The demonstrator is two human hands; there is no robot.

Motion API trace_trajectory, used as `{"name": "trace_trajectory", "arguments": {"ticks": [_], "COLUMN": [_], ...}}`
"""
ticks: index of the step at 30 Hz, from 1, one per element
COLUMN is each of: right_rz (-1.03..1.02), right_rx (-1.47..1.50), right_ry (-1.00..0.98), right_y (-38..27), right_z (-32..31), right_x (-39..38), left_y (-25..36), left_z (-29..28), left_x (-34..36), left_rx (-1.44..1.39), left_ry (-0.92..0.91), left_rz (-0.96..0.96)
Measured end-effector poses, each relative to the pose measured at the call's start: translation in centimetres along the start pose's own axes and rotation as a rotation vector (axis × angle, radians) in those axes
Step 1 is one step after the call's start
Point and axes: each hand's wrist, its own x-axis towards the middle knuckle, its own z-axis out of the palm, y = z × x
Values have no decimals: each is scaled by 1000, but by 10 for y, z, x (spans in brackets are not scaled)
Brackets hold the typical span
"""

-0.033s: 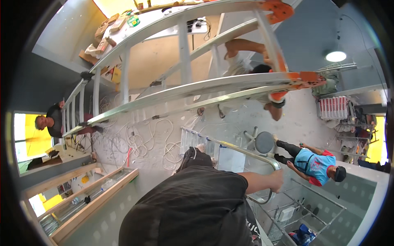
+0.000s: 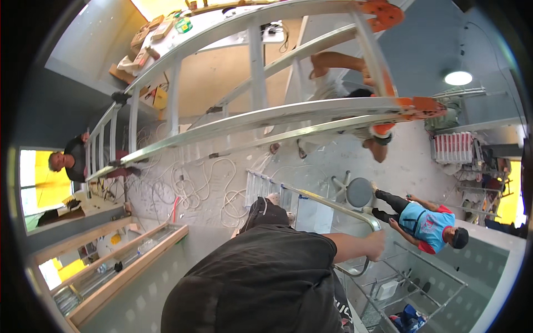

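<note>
My right hand (image 2: 374, 245) is wrapped round the curved metal rail (image 2: 366, 225) of a small aluminium step ladder (image 2: 266, 183), at the right of my black-clad body. My left hand is not visible. Overhead in the picture, a long aluminium ladder (image 2: 233, 119) with orange end fittings (image 2: 416, 108) spans from left to upper right. A person in black (image 2: 75, 161) is at its left end. Another person's arms (image 2: 375, 150) are among its rails at the right end, largely hidden.
A person in a blue shirt (image 2: 430, 225) stands at right near a grey round stool (image 2: 358, 193) and metal scaffolding (image 2: 411, 266). Loose cables (image 2: 211, 177) lie on the floor. A timber-framed opening (image 2: 111, 261) is at lower left, a cluttered worktop (image 2: 194, 30) at top, stacked ladders (image 2: 449, 147) at right.
The long ladder and most of the scene sit slightly farther right in the picture. My right hand keeps its grip on the rail.
</note>
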Motion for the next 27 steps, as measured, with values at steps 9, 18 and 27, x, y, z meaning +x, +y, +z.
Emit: {"name": "trace_trajectory", "arguments": {"ticks": [9, 18, 27], "right_rz": [-104, -103, -110], "right_rx": [-40, -89, -109], "right_ry": [6, -34, -71], "right_y": [8, 17, 17], "right_z": [-17, -29, -46], "right_x": [15, 2, -7], "left_y": [-2, 3, 12], "left_z": [5, -6, -8], "left_x": [5, -1, 0], "left_rx": [-94, -103, -126], "left_ry": [31, -29, -20], "left_rz": [30, 36, -4]}}
